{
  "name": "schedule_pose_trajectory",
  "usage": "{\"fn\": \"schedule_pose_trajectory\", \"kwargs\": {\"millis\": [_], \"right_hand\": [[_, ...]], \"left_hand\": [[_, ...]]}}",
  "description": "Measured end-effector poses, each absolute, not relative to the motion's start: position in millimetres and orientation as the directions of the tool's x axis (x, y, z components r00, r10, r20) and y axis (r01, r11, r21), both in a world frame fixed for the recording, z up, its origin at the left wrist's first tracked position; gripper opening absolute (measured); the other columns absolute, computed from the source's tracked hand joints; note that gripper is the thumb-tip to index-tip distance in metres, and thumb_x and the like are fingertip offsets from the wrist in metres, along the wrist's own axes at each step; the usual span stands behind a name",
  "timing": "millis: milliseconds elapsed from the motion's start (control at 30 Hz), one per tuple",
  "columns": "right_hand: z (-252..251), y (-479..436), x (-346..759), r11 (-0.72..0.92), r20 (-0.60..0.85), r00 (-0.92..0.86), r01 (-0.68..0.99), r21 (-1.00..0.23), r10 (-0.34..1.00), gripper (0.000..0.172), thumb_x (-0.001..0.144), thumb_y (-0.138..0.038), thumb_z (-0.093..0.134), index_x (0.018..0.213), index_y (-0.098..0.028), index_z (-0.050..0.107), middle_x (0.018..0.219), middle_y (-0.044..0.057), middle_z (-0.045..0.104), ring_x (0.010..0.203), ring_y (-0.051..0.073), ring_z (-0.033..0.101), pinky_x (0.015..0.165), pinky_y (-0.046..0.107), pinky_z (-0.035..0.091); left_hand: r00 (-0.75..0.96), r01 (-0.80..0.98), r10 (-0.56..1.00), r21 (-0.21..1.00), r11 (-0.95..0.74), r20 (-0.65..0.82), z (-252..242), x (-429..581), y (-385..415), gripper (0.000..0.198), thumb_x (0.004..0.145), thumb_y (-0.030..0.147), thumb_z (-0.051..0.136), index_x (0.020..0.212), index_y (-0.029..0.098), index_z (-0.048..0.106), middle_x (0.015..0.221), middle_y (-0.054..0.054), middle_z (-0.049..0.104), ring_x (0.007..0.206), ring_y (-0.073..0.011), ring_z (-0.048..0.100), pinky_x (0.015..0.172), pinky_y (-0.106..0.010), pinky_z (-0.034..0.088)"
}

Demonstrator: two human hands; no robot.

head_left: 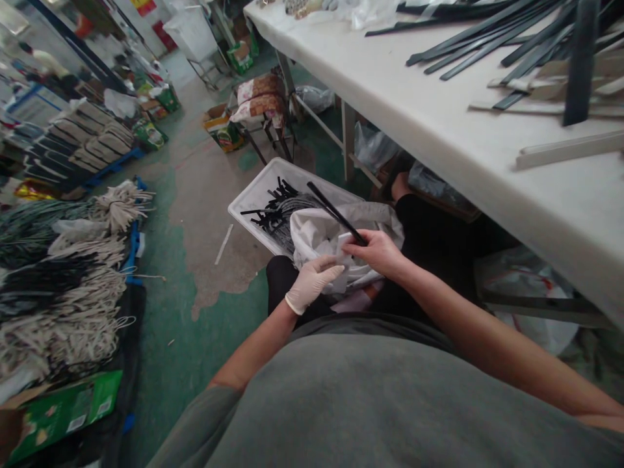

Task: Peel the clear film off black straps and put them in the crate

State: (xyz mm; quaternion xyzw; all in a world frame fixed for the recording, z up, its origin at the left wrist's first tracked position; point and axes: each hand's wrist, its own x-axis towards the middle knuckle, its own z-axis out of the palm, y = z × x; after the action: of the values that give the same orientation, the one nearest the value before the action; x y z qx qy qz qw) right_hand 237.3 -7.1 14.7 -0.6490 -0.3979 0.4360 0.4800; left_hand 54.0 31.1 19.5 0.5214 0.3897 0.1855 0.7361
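Observation:
My right hand (379, 252) is closed round the lower end of a thin black strip (334, 212), which slants up to the left over a white bin (253, 195). My left hand (314, 281), in a white glove, is closed on a piece of white cloth (319, 235) just below the strip. The cloth bunches over my lap and the bin's near corner. Inside the bin lie several more black strips (275, 209).
A long white table (439, 123) runs along the right, with many dark strips (511, 39) and pale strips (568, 151) on top. Bundles of cords (63, 273) are piled on the floor at left. Boxes and a chair (260, 104) stand further back.

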Motion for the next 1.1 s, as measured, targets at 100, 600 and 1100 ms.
{"fn": "schedule_pose_trajectory", "kwargs": {"millis": [100,600,1100], "right_hand": [[9,-6,238,-0.212,-0.167,0.320,0.111,-0.971,0.933,0.025,0.068,-0.040,0.068,0.073,-0.015,0.067,0.067,0.000,0.065,0.063,0.013,0.053,0.061,0.026,0.039],[19,-20,247,-0.316,-0.304,0.176,0.042,-0.948,0.936,0.062,0.092,-0.056,0.037,0.138,-0.015,0.047,0.084,0.005,0.071,0.041,0.007,0.034,0.040,0.022,0.024],[41,-76,253,-0.408,-0.393,0.121,0.148,-0.901,0.912,0.046,0.085,-0.060,0.051,0.077,-0.017,0.065,0.066,0.005,0.066,0.055,0.015,0.058,0.056,0.026,0.046]], "left_hand": [[0.679,0.230,0.599,0.897,0.377,-0.425,16,57,31,0.035,0.066,0.042,0.078,0.088,0.016,0.077,0.086,-0.006,0.074,0.081,-0.0200,0.065,0.080,-0.030,0.049],[0.480,-0.057,0.763,0.852,0.520,-0.433,43,-3,118,0.023,0.073,0.040,0.077,0.075,0.017,0.072,0.075,-0.004,0.073,0.070,-0.0165,0.069,0.073,-0.029,0.057],[0.082,-0.517,0.761,0.626,0.584,-0.643,19,6,110,0.027,0.092,0.038,0.059,0.073,0.018,0.062,0.069,0.001,0.068,0.069,-0.0100,0.067,0.077,-0.026,0.054]]}}
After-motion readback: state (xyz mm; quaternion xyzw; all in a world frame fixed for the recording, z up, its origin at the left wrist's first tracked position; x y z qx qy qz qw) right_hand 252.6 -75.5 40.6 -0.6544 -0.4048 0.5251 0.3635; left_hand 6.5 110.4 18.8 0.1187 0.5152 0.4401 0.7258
